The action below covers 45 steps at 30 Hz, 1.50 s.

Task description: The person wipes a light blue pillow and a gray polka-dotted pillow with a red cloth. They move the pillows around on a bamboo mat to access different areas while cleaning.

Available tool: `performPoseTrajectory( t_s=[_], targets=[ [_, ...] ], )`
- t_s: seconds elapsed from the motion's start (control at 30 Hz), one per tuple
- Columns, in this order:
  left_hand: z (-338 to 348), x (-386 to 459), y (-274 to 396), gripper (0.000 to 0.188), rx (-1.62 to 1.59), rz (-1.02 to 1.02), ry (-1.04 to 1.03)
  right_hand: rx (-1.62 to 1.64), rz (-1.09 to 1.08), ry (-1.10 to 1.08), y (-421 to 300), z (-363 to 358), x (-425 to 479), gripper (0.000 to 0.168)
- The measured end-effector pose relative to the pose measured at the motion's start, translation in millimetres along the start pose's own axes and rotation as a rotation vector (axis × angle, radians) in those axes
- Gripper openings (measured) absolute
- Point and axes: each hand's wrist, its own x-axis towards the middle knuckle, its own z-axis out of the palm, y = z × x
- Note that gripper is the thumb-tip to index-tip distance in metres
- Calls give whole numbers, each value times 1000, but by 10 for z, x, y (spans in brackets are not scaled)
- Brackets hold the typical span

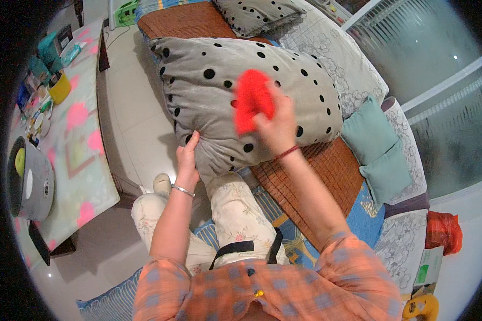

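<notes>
A large grey pillow (225,104) with black polka dots lies before me, its near corner by my raised knee. My left hand (188,154) grips that near left corner, and the fabric bunches into creases around my thumb. In my right hand (279,118) is a red brush or cloth (254,100), blurred, so its exact kind is unclear. It is over the middle of the pillow; whether it touches the fabric I cannot tell. Under the pillow is a brown woven mat (321,172) on the sofa seat.
Two teal cushions (379,148) lean at the sofa's back, and another dotted pillow (261,16) lies at the far end. On my left, a table (104,172) carries a grey pot (34,180) and a yellow container (59,87). A red bag (444,232) is at right.
</notes>
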Motion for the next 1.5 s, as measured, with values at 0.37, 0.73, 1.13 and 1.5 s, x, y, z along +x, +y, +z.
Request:
performPoseTrajectory(
  t_s=[0.37, 0.73, 1.13, 1.5],
  targets=[
    [86, -135, 673, 52, -49, -167, -33, -272, -320, -23, 85, -677, -284, 80],
    [-317, 168, 687, 56, -299, -98, -120, 33, 57, 68, -393, 155, -494, 87],
    [-678, 372, 801, 56, -196, 57, -63, -309, 225, 125, 1494, -902, -470, 80],
    [-451, -221, -735, 43, -3, -401, -88, -27, 608, 412, 1781, -196, -688, 77]
  ],
)
